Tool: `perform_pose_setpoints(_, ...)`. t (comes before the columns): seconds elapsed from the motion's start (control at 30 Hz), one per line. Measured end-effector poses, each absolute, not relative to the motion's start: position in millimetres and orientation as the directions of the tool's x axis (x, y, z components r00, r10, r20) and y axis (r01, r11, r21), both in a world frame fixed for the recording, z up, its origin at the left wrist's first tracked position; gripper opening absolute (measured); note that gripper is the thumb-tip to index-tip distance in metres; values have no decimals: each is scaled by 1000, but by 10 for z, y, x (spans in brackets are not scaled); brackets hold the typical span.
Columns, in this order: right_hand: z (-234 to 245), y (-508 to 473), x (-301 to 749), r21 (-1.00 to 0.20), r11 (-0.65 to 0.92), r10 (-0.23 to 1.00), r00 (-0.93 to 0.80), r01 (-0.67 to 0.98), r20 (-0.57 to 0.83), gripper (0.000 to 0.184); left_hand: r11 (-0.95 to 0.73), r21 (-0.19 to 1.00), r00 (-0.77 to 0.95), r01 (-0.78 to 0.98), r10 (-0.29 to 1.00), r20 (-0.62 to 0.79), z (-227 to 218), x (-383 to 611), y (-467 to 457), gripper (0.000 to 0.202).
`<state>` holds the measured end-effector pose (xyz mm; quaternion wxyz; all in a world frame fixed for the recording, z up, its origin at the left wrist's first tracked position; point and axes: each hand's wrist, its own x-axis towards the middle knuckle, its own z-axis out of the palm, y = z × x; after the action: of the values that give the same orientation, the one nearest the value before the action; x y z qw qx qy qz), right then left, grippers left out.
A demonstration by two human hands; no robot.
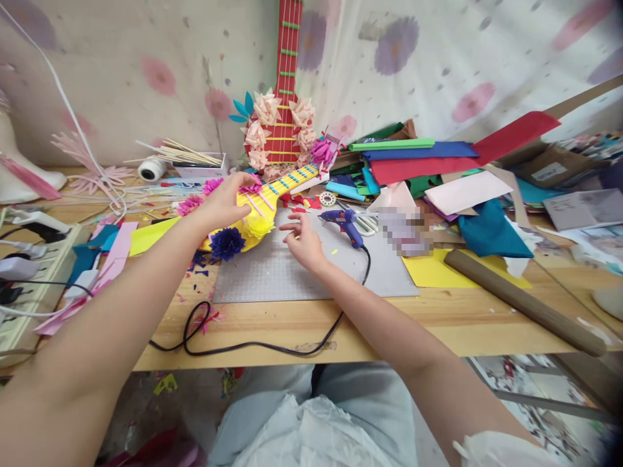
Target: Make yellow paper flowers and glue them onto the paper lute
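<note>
A yellow paper guitar [267, 205] lies on a grey cutting mat [292, 272], its neck pointing to the upper right. Paper flowers trim its body: a dark blue flower [227, 244], a yellow flower [258, 225] and several magenta ones. My left hand [228, 202] is over the guitar body, fingertips at a magenta flower [252, 184] and thumb held apart; whether it touches the flower I cannot tell. Just right of the body, my right hand [305, 243] hovers with fingers spread and nothing in them. Beyond it a blue glue gun [343, 224] rests on the mat.
A red paper guitar [281, 133] with pale pink flowers stands at the back. Coloured sheets [423, 155] are piled to the right, near a brown cardboard tube [523, 301]. The black cord [263, 346] loops along the front edge. A power strip [41, 285] sits left.
</note>
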<state>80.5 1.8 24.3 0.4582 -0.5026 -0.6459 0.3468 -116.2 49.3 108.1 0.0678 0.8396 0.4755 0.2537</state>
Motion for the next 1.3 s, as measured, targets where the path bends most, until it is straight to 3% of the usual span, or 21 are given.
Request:
perform_pose_setpoints(0.1,245,116,1049,-865,239,969,-59,442,238,25,-509,443,307,738,838,451,1051,-972,459,39)
perform_pose_setpoints(0.2,236,203,1286,-788,205,975,-49,580,218,11,-554,496,305,669,813,497,939,-653,345,32)
perform_pose_setpoints(0.4,147,230,1467,-714,208,976,-92,669,198,15,-591,572,401,569,807,435,485,-56,56,29)
perform_pose_setpoints(0.57,96,189,1394,-639,198,978,-106,744,180,15,-467,536,270,704,873,406,123,-8,-37,36)
perform_pose_setpoints(0.77,110,178,1331,-528,201,979,-155,825,130,19,-405,582,203,705,902,382,-53,-112,16,34)
perform_pose_setpoints(1.1,70,235,1455,-650,168,986,-138,741,98,16,-360,676,152,643,925,348,-112,-125,62,38)
perform_pose_setpoints(1.3,113,230,1607,-716,238,966,-237,656,103,20,-429,651,194,627,895,402,-35,-111,-7,42)
